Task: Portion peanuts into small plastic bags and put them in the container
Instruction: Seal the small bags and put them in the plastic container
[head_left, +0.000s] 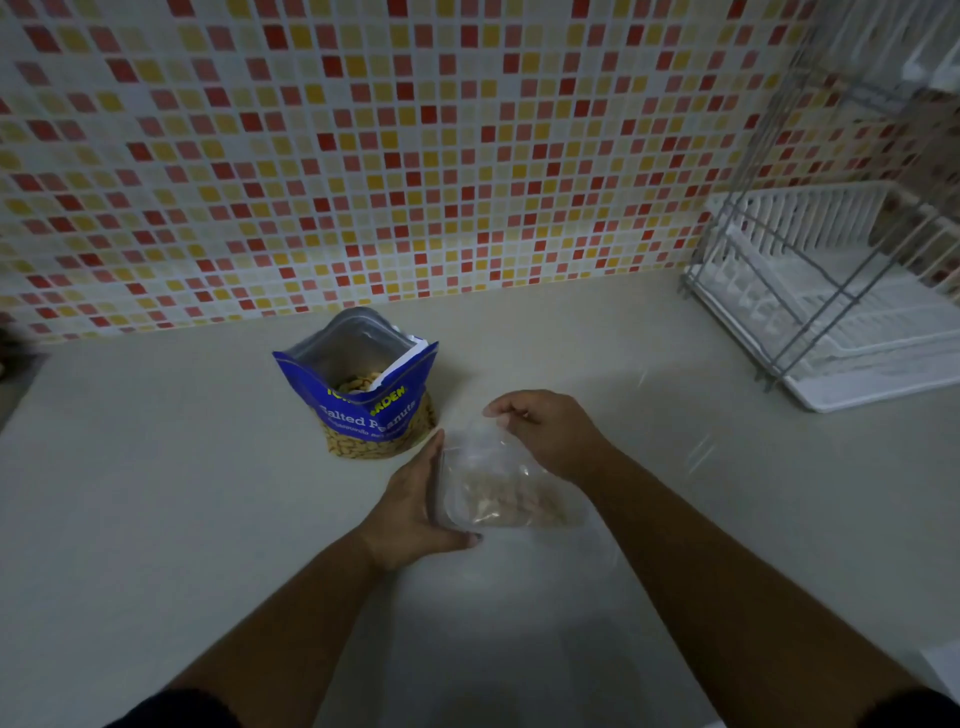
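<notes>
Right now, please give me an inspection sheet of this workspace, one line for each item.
Surface: pale countertop, bare around the work.
Job's things: blue peanut pouch standing open, peanuts inside; small clear bag holding some peanuts. Container: not seen.
Clutter: nothing seen.
Grippers: left hand grips the bag's left edge; right hand pinches its top.
Cables: nothing seen.
Surroundings: mosaic tile wall; dish rack at the right.

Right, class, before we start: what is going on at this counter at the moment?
A person is portioning peanuts. Both hands hold a small clear plastic bag with some peanuts inside: the left hand grips its side, the right hand pinches its top edge. The big blue peanut pouch stands open behind it on the counter. No container for the filled bags is visible.
</notes>
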